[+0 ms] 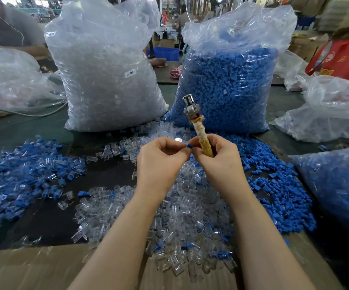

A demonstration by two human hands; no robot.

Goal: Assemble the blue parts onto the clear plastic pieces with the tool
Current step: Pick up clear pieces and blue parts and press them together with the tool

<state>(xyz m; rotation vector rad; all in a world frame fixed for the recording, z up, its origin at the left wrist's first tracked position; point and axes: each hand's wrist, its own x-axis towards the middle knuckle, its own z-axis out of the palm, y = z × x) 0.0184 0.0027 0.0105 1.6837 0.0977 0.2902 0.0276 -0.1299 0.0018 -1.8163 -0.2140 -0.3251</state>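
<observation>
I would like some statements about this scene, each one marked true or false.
1. The right hand holds the tool with its metal head pointing up. True.
2. The blue part sits between the fingertips of both hands. True.
3. The left hand lies flat on the table. False: it is raised, fingers curled at the blue part.
4. The bag of blue parts stands left of the bag of clear pieces. False: it stands to the right.
</observation>
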